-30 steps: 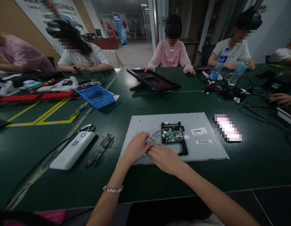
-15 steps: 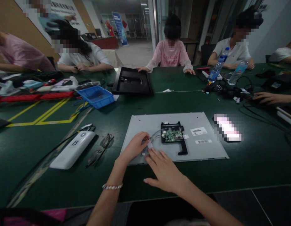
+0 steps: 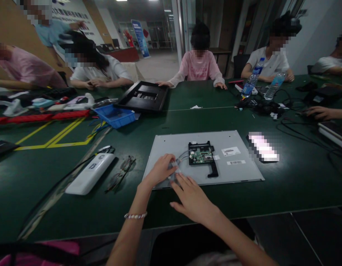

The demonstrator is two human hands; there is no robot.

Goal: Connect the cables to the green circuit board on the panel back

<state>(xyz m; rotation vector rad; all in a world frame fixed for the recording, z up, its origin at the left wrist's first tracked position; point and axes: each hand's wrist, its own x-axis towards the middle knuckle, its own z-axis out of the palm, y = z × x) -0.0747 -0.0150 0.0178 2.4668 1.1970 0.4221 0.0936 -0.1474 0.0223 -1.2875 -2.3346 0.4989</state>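
Observation:
A grey metal panel (image 3: 232, 173) lies flat on the green table (image 3: 270, 192) before me. A small green circuit board (image 3: 200, 155) in a black bracket sits at its middle, with thin pale wires (image 3: 182, 156) leading left. My left hand (image 3: 160, 170) rests on the panel's near left part, fingers curled and pinching a small white connector at the wire ends. My right hand (image 3: 191, 197) lies flat at the panel's near edge, fingers stretched out, fingertips close to the left hand.
Left of the panel lie folded glasses (image 3: 120, 175) and a white power bank (image 3: 90, 173) with a cable. A blue bin (image 3: 116, 115) and a black monitor back cover (image 3: 143, 96) sit farther off. A phone (image 3: 263, 147), water bottles (image 3: 250, 83) and cables are at right. Several people sit around the table.
My right hand drew back from the wires and flattened at the panel's near edge. The person opposite flipped the black cover and laid it down to the left.

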